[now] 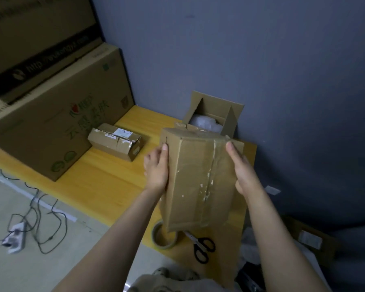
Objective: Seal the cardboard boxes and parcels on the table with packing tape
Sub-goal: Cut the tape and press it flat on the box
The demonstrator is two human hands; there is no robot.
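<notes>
**A:** Our left hand (pixel 157 167) clasps the left side of the taped box (pixel 198 180), thumb up along its edge. Our right hand (pixel 241 167) grips the right side, thumb on the taped face, fingers behind.

**B:** So we hold it tilted over the yellow table (pixel 105 182)?

**A:** Yes. We cannot tell whether its lower end touches.

**B:** What lies around it?

**A:** At seven o'clock, the tape roll (pixel 163 237), partly hidden by the box. At six, black-handled scissors (pixel 202 247). At twelve, an open box (pixel 215 116) against the wall, flaps up, white wrapping inside. At ten, a small labelled parcel (pixel 116 141), just beside a large printed carton (pixel 57 127).
</notes>
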